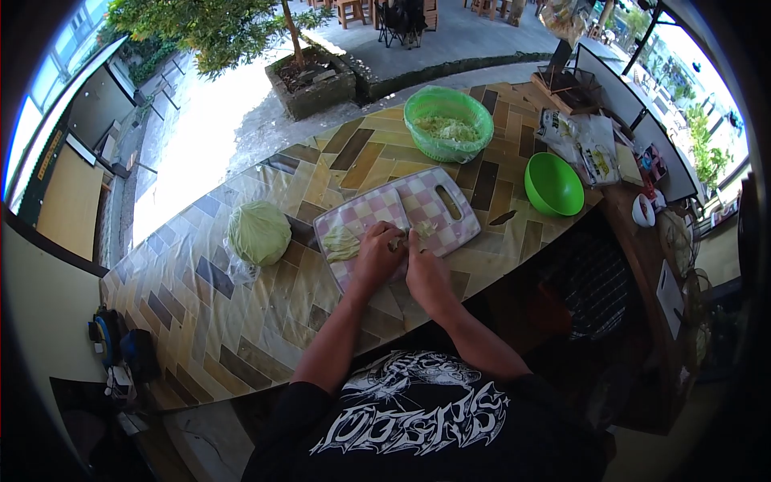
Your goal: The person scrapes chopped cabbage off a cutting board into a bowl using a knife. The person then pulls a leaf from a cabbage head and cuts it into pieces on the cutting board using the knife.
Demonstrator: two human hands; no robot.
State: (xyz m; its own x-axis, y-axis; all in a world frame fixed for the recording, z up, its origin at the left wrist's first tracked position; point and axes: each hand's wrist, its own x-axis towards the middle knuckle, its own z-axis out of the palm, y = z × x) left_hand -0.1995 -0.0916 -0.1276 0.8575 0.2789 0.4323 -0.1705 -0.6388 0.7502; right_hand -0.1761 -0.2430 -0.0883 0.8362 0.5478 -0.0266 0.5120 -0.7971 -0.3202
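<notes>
A pink-and-white checkered cutting board (373,210) lies on the table in front of me. My right hand (427,277) is closed around the handle of a knife (403,210), whose thin blade points away from me across the board. Just left of the blade, my left hand (377,255) presses curled fingers on a piece of cabbage (395,243), mostly hidden under them. Pale cabbage leaves (343,243) rest on the board's left side. Shredded cabbage (426,230) lies right of the blade. A whole cabbage (259,233) sits on clear plastic to the left.
Beyond the board stands a green basket (416,138) lined with a plastic bag, holding shredded cabbage (450,128). A bright green bowl (554,185) is near the table's right edge. Packages (596,157) and a small white bowl (642,210) crowd the side counter.
</notes>
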